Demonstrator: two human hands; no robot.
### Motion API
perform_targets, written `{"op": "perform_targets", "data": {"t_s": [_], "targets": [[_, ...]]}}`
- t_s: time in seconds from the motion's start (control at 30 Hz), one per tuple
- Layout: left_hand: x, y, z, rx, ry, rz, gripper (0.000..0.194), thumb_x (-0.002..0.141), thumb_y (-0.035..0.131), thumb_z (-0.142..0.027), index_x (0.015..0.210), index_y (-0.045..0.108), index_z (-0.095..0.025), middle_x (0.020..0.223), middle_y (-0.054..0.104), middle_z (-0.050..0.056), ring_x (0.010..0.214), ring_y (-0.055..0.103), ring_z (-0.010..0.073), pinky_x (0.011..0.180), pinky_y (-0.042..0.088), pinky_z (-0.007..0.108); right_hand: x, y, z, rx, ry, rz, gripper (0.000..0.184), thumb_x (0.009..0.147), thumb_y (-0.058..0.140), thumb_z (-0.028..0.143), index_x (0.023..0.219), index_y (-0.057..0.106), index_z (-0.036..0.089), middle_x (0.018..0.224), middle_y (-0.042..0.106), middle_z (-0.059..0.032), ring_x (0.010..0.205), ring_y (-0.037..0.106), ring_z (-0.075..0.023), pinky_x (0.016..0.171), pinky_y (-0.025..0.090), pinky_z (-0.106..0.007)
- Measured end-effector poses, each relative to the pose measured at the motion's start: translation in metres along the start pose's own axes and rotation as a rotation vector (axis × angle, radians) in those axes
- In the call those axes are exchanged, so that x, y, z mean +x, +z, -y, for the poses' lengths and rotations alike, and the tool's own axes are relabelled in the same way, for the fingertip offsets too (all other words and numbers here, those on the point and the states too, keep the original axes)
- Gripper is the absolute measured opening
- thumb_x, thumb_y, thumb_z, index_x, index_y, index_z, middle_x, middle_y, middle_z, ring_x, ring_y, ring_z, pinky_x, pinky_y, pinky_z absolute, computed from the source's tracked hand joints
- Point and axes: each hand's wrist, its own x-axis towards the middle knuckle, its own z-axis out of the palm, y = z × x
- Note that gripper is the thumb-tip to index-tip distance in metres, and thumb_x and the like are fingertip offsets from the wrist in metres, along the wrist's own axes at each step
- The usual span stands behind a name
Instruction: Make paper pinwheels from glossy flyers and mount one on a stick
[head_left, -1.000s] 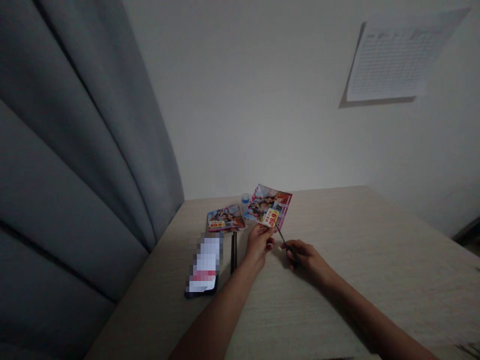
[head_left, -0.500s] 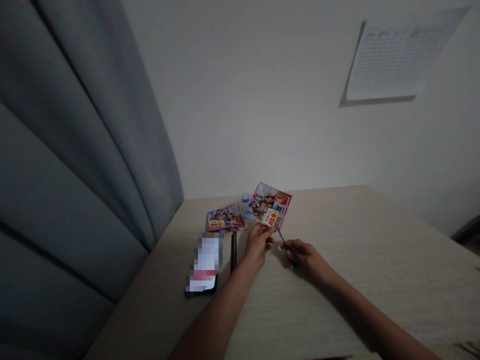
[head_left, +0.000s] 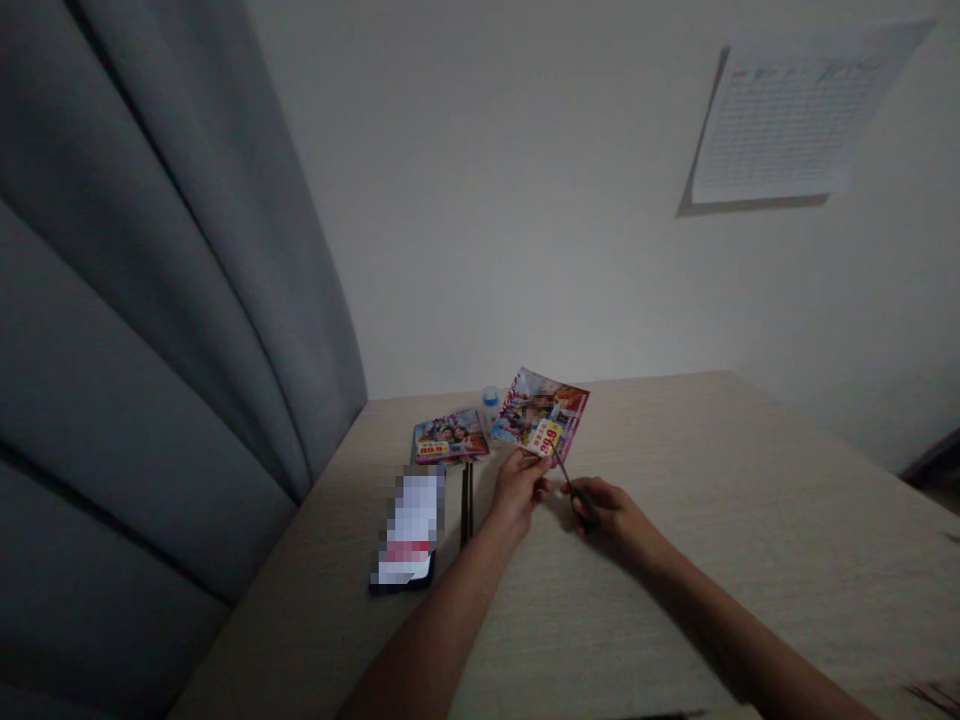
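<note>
On the pale bench [head_left: 712, 470] I see a phone [head_left: 411, 530], a printed packet [head_left: 450, 437], dark sticks [head_left: 467, 495] and a blue-capped bottle [head_left: 490, 402]. My left hand [head_left: 517, 487], forearm slanting forward and right, pinches the near edge of a colourful card [head_left: 536, 408] tilted beyond its fingers. My right hand [head_left: 611, 510], reaching forward-left, closes its grip around a slim dark tool [head_left: 566, 475], probably scissors, long axis pointing forward-left, tip at the card's near edge.

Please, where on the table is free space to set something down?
Bare table: right of the right hand, back to the wall, and between the forearms. Crowded: left of the left hand, with phone, sticks and flyers.
</note>
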Motion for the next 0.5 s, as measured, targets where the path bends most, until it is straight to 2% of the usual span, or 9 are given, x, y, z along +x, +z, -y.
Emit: {"op": "perform_targets", "data": {"t_s": [0.33,0.5], "targets": [[0.0,0.0,-0.001,-0.008,-0.014,-0.005,0.037,0.058,0.086,-0.029,0.085,0.063,-0.016,0.074,0.068,-0.002,0.043,0.051,0.0033,0.039,0.032,0.016,0.001,0.0,-0.007,0.05,-0.005,-0.017,0.043,0.078,0.069,0.052,0.102,0.065,0.016,0.067,0.056,0.0023,0.057,0.054,-0.0129,0.055,0.041,-0.027],[-0.003,0.002,-0.003,-0.016,-0.031,-0.011,0.035,0.059,0.084,-0.026,0.085,0.063,-0.016,0.075,0.068,-0.002,0.044,0.052,0.0033,0.04,0.032,0.015,0.002,-0.001,-0.011,0.003,-0.018,-0.028,0.045,0.078,0.068,0.053,0.102,0.064,0.015,0.069,0.058,0.0013,0.057,0.055,-0.0134,0.056,0.043,-0.028]]}}
